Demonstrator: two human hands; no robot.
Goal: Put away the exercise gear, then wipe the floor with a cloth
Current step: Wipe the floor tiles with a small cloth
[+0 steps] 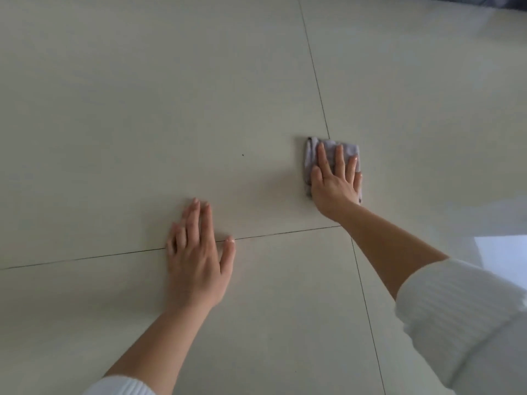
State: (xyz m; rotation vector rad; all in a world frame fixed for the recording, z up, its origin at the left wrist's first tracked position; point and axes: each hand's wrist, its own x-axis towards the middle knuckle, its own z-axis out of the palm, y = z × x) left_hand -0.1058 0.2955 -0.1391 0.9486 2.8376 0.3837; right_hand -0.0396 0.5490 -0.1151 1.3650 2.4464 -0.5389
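Indoor room, likely a home, large glossy pale floor tiles [171, 109] with thin dark grout lines [316, 81] meeting in a cross, window light reflecting off the floor at right, dark blurred furnishing edge [507, 2] showing top right

The floor [142, 109] is pale, smooth tile with thin dark grout lines, glossy enough to mirror light at the far right. The cloth [310, 158] looks soft, matt grey fabric, slightly rumpled. Both sleeves [445, 309] are white ribbed knit.
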